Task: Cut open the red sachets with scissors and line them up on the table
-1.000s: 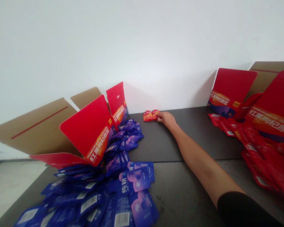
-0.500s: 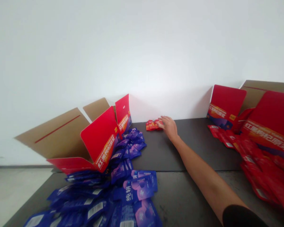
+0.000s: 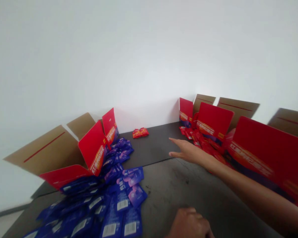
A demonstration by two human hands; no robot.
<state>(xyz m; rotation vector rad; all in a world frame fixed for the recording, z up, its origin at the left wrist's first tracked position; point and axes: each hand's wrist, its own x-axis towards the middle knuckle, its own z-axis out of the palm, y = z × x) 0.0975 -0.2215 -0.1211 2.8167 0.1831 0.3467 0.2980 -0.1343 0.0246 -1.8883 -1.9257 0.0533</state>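
Note:
My right hand (image 3: 186,150) is stretched over the dark table, thumb and fingers apart, with nothing in it. It hovers left of the pile of red pouches (image 3: 208,147). At the bottom edge my left hand (image 3: 190,224) is curled closed, knuckles up; what its fingers hold, if anything, is hidden. Several small red and orange sachets (image 3: 140,132) lie together at the back of the table by the wall, beyond both hands. Blue-purple pouches (image 3: 123,195) with white barcode labels lie in a long heap on the left.
Open red cartons with brown flaps stand along both sides: a left carton (image 3: 93,145) behind the blue pouches, and a right carton (image 3: 265,155) in the row behind the red pouches. A seam crosses the dark table (image 3: 161,178). A white wall (image 3: 149,66) closes off the back.
My right hand has drawn back from the small sachets, which stay by the wall. My left hand has come into view at the bottom. The view has turned right, showing more red cartons.

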